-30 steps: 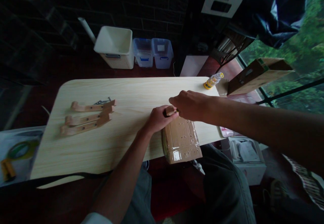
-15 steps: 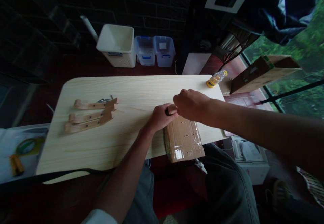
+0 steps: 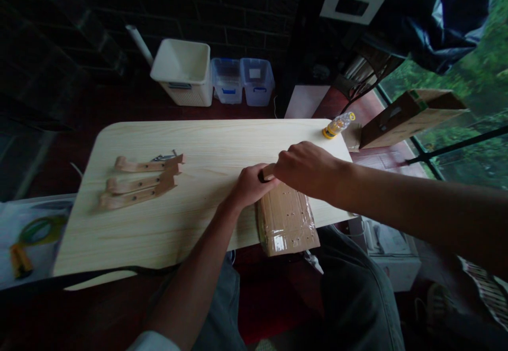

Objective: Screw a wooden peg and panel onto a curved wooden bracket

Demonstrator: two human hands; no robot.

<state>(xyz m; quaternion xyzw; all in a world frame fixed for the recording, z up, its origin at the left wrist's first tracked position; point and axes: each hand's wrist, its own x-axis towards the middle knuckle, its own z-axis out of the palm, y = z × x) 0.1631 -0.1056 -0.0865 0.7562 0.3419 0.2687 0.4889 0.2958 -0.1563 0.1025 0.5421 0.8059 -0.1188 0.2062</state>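
A small wooden piece (image 3: 269,171) shows between my two hands, over the far end of a taped cardboard piece (image 3: 288,218). My left hand (image 3: 254,182) is wrapped round the wooden piece. Close against its right side, my right hand (image 3: 299,167) is closed in a fist; what it grips is hidden by the fingers. The cardboard has several small holes and overhangs the near edge of the pale table (image 3: 206,139). On the left part of the table lie three wooden pieces (image 3: 137,184) with dark holes, beside some small metal items (image 3: 163,157).
A clear bottle with yellow ends (image 3: 338,125) is at the table's far right corner. Beyond the table are a white bin (image 3: 186,70) and two clear boxes (image 3: 242,83). An open cardboard box (image 3: 413,115) stands by the window.
My right hand has shifted slightly to the right and its wrist has turned a little. My left hand stays around the wooden piece.
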